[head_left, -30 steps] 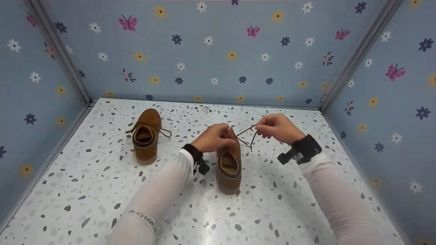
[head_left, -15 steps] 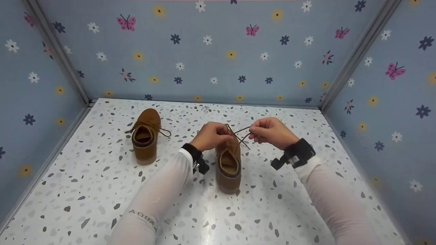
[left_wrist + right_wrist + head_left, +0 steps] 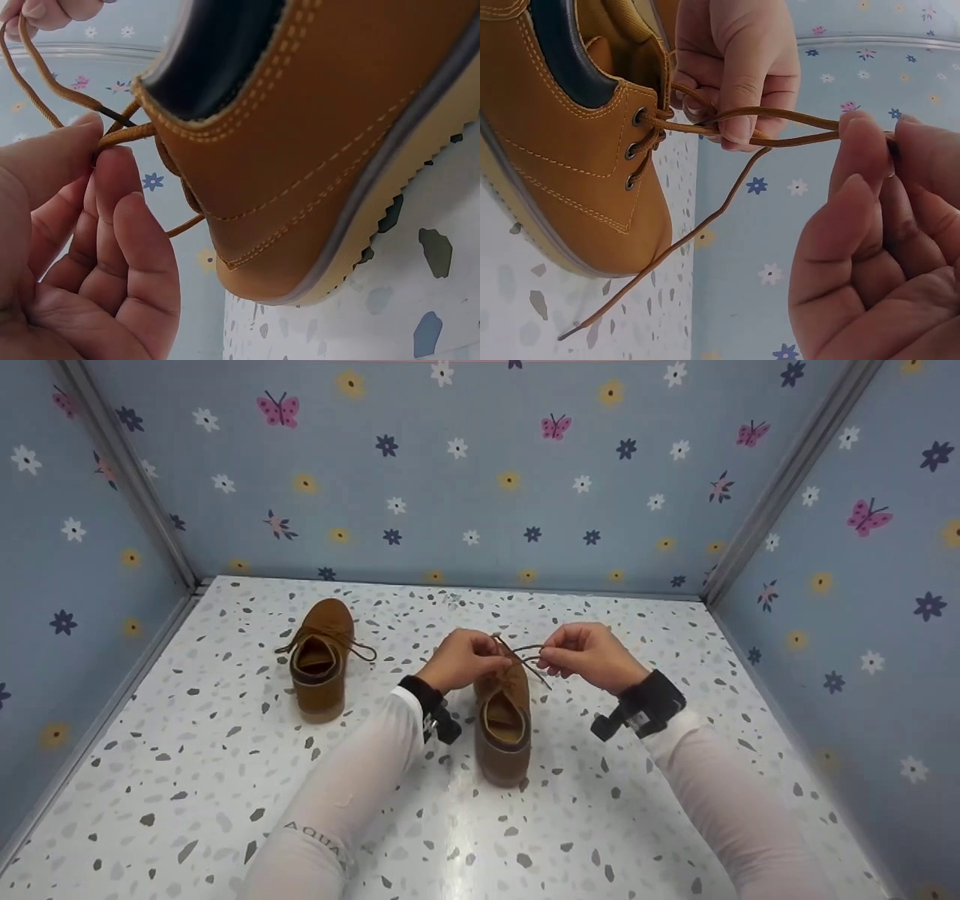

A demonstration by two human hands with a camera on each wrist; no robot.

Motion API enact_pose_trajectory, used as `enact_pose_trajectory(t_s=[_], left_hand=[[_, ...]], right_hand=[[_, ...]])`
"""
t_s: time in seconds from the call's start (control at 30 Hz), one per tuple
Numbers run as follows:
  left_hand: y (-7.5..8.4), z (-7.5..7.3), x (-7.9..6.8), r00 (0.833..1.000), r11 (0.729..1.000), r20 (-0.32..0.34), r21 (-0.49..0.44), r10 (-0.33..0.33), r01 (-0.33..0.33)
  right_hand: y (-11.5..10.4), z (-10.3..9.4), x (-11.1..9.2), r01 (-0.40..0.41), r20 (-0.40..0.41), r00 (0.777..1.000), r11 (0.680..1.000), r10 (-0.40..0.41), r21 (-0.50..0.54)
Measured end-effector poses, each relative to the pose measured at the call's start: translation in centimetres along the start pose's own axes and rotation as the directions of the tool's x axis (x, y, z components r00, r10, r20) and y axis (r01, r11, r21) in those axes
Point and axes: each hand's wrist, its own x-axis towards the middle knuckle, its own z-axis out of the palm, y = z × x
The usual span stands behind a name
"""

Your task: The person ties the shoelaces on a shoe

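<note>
A brown lace-up shoe (image 3: 504, 735) stands on the table, heel toward me, with a dark padded collar and metal eyelets. My left hand (image 3: 466, 661) pinches the shoelace between thumb and forefinger, right over the shoe's tongue. To the right, my right hand (image 3: 589, 656) pinches a doubled loop of the lace (image 3: 795, 127) between thumb and forefinger. Both strands of that loop run from the right fingertips to the left ones. A loose lace end with a dark tip hangs past the toe in the right wrist view.
A matching brown shoe (image 3: 321, 697) stands farther left, its lace lying across the top with a loop out to the right. The speckled white table (image 3: 420, 840) is bounded by blue flower-print panels (image 3: 480, 472) at the back and both sides.
My right hand has moved left, toward the shoe, and the lace between the hands has drawn into a shorter doubled loop. The left hand has hardly moved. The shoes stay put.
</note>
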Motion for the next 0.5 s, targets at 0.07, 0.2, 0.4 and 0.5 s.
enact_pose_trajectory(t_s=[0.07, 0.2, 0.4, 0.5], left_hand=[[0.0, 0.0, -0.1, 1.000, 1.000, 0.000, -0.007, -0.016, 0.016], [-0.1, -0.2, -0.2, 0.999, 0.999, 0.007, -0.026, -0.035, 0.036], [-0.4, -0.4, -0.4, 0.999, 0.996, 0.024, -0.081, -0.035, 0.037], [-0.5, -0.5, -0.4, 0.999, 0.995, 0.033, -0.091, -0.031, 0.034]], right_hand=[[0.0, 0.3, -0.1, 0.028, 0.008, 1.000, 0.998, -0.027, -0.057], [-0.1, 1.2, -0.3, 0.069, 0.035, 0.997, 0.982, -0.064, -0.178], [0.2, 2.5, -0.4, 0.088, 0.082, 0.995, 0.934, -0.063, -0.345], [0.5, 2.9, -0.5, 0.090, 0.089, 0.994, 0.923, -0.061, -0.375]])
